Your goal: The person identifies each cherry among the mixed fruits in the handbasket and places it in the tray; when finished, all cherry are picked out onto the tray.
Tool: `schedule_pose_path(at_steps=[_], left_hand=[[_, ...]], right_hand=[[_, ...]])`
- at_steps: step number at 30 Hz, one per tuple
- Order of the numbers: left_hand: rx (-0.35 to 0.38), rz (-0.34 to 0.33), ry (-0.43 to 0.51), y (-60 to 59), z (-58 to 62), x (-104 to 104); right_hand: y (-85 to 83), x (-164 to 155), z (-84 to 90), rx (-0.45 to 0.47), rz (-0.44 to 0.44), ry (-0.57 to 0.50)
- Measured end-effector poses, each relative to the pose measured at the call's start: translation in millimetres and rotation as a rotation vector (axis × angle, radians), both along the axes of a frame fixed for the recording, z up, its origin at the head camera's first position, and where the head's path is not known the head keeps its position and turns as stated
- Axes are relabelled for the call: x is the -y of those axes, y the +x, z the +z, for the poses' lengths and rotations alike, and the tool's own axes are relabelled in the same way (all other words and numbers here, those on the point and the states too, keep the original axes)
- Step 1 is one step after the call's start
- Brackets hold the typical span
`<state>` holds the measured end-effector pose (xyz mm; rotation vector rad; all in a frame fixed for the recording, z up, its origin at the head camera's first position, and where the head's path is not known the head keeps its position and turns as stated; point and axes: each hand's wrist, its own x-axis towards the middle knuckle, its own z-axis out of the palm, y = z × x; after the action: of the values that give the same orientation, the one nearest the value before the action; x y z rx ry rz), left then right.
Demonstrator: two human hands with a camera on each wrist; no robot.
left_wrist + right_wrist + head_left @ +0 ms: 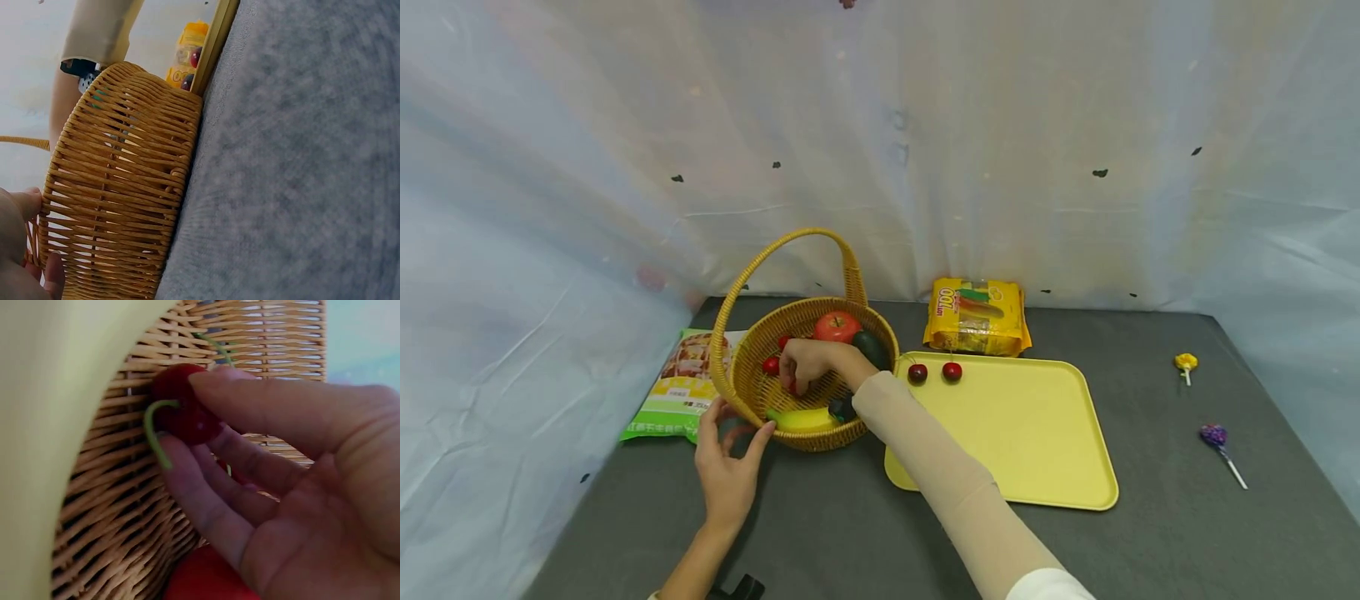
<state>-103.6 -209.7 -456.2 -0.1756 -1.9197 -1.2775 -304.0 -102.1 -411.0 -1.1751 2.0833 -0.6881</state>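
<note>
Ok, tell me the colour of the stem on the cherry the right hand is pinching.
Green. The cherry is dark red; the right wrist view shows it best.

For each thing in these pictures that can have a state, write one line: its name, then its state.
Wicker basket: upright on the table, holding fruit.
Left hand: steadying the basket's near rim.
Right hand: inside the basket, pinching a cherry.
Yellow tray: flat, two cherries at its far edge.
Yellow snack pack: lying behind the tray; sealed or not, cannot tell.
Green packet: flat, partly behind the basket.
Two lollipops: lying wrapped.
</note>
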Motion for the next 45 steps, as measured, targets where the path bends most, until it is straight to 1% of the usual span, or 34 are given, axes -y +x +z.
schedule_pose_path(at_steps=[3,6,7,10,13,14,17,19,22,25,28,31,35,39,42,45], left_hand=[[-0.002,0.002,-0.001,0.3,0.6,0.0],[-0.002,0.002,0.002,0.5,1.4,0.3],[-0.002,0.001,0.005,0.6,1.7,0.2],[-0.015,-0.001,0.002,0.0,1.7,0.2],[-0.031,-0.011,0.002,-0.7,1.4,-0.2],[-0.036,-0.013,0.0,-0.9,1.3,-0.3],[-0.04,-0.015,-0.001,-0.9,1.1,-0.1],[-0.042,-0.016,-0.001,-0.5,1.1,0.5],[-0.046,-0.014,-0.001,0.5,1.6,1.2],[-0.05,-0.016,0.002,1.5,2.2,1.4],[-0.052,-0.014,0.004,2.0,2.6,1.1],[-0.053,-0.017,0.007,1.8,3.0,1.0],[-0.053,-0.019,0.007,1.2,3.3,0.7],[-0.051,-0.011,0.006,1.3,2.9,0.3],[-0.045,-0.007,0.006,1.5,2.7,0.5],[-0.041,-0.003,0.003,2.0,2.8,0.9]], right_hand=[[-0.9,-6.2,3.0,0.057,0.011,-0.064],[-4.6,-17.1,9.9,0.132,0.005,-0.159],[-6.4,-22.3,12.9,0.16,0.004,-0.193],[-12.6,-43.1,22.3,0.206,0.003,-0.268],[-18.5,-70.8,30.3,0.209,0.012,-0.345],[-19.9,-81.4,32.5,0.197,0.007,-0.367],[-23.8,-114.4,35.0,0.201,-0.03,-0.441],[-24.9,-136.9,34.9,0.221,-0.085,-0.474],[-23.1,-169.9,33.6,0.25,-0.187,-0.493],[-17.8,-199.9,30.7,0.243,-0.273,-0.518],[-10.9,-227.1,25.5,0.198,-0.331,-0.553],[-3.8,-252.2,21.2,0.169,-0.412,-0.573],[3.3,-280.9,17.1,0.158,-0.523,-0.557],[8.6,-301.7,10.2,0.143,-0.579,-0.525],[13.2,-311.0,1.5,0.136,-0.608,-0.52],[18.5,-314.7,-9.4,0.09,-0.62,-0.515]])
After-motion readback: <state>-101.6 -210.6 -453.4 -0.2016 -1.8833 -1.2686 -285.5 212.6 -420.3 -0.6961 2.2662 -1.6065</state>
